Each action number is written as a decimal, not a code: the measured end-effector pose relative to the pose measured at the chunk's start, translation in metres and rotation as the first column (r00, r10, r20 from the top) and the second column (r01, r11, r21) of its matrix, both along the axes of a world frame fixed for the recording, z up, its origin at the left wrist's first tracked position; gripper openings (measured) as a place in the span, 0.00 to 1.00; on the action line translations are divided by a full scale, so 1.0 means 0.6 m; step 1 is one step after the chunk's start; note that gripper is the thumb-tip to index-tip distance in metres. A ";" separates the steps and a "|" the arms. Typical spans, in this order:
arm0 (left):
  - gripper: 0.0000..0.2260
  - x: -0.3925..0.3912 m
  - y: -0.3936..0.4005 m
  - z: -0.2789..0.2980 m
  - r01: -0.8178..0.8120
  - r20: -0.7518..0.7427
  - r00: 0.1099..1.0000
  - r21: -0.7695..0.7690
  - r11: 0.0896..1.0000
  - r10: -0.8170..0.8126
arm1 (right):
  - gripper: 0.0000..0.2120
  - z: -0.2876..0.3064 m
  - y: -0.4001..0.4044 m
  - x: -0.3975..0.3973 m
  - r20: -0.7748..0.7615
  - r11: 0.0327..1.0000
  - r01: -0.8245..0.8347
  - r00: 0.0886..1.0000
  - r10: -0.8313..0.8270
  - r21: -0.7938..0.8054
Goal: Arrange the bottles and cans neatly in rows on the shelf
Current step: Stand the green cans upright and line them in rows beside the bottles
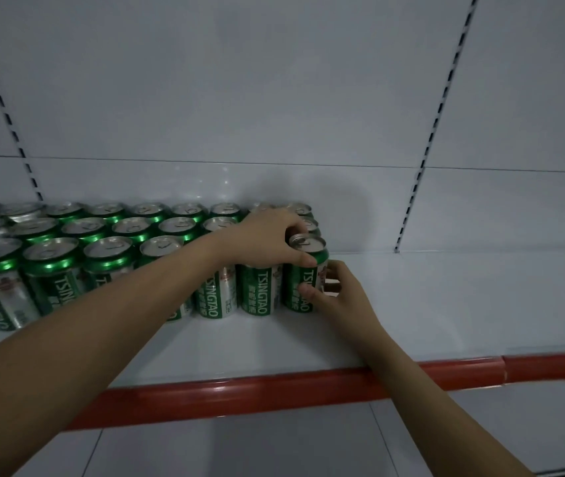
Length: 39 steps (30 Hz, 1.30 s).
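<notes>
Cans [260, 290] glossy metal; shelf [446, 304] smooth, matt; edge strip [274, 390] glossy plastic.

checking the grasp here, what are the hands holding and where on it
Both hands hold the rightmost front can. The left hand grips it from above around the top rim; the right hand pinches its lower side wall.

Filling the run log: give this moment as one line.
stage: aligning front row | left hand: grips end can top | right hand: pinches its side | shelf: bare to the right
</notes>
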State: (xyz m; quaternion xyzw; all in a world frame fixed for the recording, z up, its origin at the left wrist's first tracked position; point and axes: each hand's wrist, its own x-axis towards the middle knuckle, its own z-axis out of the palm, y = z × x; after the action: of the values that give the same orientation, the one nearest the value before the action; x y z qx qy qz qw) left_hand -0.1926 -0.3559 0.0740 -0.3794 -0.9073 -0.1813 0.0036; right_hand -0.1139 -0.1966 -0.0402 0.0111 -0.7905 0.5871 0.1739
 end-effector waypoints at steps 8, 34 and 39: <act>0.27 -0.005 -0.003 -0.027 0.056 -0.140 0.988 -0.018 0.998 -0.058 | 0.22 -0.009 0.008 -0.003 0.038 0.998 0.016 0.999 -0.018 0.054; 0.14 0.204 -0.064 -0.059 -0.456 -0.320 0.821 0.130 0.880 0.473 | 0.17 0.073 -0.023 0.085 -0.130 0.979 -0.040 0.989 0.067 0.200; 0.11 0.255 -0.130 -0.075 -0.567 -0.249 0.767 0.168 0.806 0.591 | 0.16 0.082 -0.086 0.108 -0.120 0.943 -0.187 0.966 0.227 0.277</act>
State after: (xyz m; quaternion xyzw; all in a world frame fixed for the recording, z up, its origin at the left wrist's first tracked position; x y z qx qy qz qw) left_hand -0.0396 -0.4339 0.0293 -0.1027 -0.9609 -0.1515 0.2076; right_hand -0.0492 -0.2482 0.0089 0.1615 -0.8405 0.4895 0.1671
